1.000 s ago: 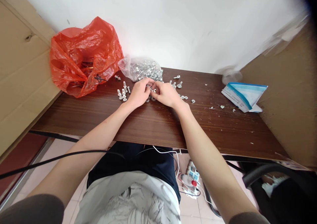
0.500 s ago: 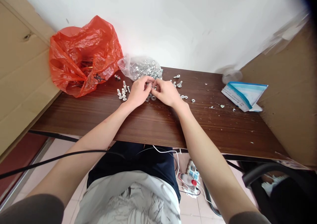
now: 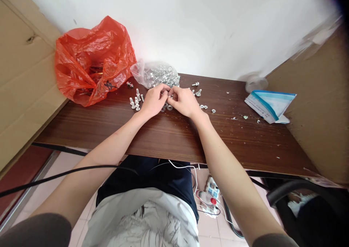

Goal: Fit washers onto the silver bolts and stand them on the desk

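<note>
My left hand [image 3: 154, 100] and my right hand [image 3: 184, 100] meet fingertip to fingertip over the brown table. Both are closed in a pinch, and whatever small piece is between the fingers is hidden. Below the fingertips lie several flat washers [image 3: 169, 108]. Just left of my left hand, several bolts [image 3: 137, 102] stand upright in a cluster. Beyond my right hand are loose bolts [image 3: 199, 92], and several nuts [image 3: 205, 107] lie by its wrist. A clear plastic bag [image 3: 160, 74] full of metal hardware rests behind both hands.
A red plastic bag [image 3: 94, 63] stands at the back left, with a small bolt [image 3: 129, 84] beside it. At the right are a blue-and-white packet [image 3: 269, 105] and a clear plastic cup [image 3: 256, 83]. Cardboard panels [image 3: 24, 68] flank the table [image 3: 169, 141]; a white wall is behind.
Both hands stay together in the same pinch, with hardly any finger movement. The whole view has shifted very slightly.
</note>
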### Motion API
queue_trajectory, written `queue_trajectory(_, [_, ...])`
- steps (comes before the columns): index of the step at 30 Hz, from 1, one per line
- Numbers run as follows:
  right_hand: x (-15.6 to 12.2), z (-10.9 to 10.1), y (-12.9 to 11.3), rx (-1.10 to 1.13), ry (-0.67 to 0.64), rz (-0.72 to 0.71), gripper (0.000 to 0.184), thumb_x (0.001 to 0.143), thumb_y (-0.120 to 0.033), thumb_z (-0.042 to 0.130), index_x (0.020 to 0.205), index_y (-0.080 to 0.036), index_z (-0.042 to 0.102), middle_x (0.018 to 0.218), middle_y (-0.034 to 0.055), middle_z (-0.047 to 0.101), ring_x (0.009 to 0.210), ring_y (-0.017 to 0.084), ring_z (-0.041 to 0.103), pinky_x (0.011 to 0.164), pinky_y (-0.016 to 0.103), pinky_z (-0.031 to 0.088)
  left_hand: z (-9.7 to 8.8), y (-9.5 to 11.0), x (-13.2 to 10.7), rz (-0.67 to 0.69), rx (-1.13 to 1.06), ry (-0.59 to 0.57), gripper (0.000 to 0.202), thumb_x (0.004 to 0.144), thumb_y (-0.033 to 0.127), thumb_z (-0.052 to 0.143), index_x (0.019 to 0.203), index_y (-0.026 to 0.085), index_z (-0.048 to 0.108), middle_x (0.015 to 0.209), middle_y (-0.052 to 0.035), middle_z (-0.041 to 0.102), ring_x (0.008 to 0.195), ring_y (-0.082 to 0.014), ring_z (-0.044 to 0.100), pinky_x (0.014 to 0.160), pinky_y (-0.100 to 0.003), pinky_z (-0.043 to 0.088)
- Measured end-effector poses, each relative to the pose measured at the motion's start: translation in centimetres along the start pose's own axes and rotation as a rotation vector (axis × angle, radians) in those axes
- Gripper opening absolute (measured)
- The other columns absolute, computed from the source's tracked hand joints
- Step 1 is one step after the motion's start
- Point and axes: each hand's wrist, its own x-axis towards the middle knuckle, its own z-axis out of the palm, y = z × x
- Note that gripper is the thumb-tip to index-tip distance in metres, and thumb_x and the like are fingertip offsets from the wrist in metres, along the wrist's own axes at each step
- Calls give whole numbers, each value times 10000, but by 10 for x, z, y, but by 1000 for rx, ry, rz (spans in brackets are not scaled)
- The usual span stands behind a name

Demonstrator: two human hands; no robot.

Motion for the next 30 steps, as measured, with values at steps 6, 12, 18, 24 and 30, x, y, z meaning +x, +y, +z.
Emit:
queue_trajectory(6, [0,1,1,-11,-19,-14,191,832,-307,480,848,-179,622,663,27,597,616,161,482,622,273,325,0,0,0,-5,15,-27,235,854,143,443,966,182,646,888,-18,689,787,-144,597,779,-278,462])
queue_trajectory(12, [1,2,2,-6,-12,-23,198,829,-311,482,848,-176,626,661,26,594,605,160,479,618,273,329,0,1,0,-6,13,-28,234,848,120,441,946,172,647,887,-24,687,801,-150,600,794,-284,464])
queue_trajectory(18, [1,1,2,7,-14,-23,210,824,-312,489,869,-167,633,694,36,611,617,159,491,625,272,338,0,2,0,-2,11,-28,234,837,96,445,945,170,640,923,-27,692,847,-153,605,825,-286,466])
queue_trajectory(24, [1,1,3,10,-18,-25,209,827,-301,485,883,-169,636,706,39,617,643,167,504,640,282,344,0,4,0,-4,-1,-33,257,830,82,437,969,164,637,960,-34,688,888,-153,608,856,-286,466])
queue_trajectory(30, [1,2,5,5,-13,-34,191,821,-300,491,856,-170,627,698,36,611,635,164,498,635,281,347,0,2,0,17,7,-30,256,824,83,437,961,166,638,951,-35,685,887,-159,610,850,-298,473])
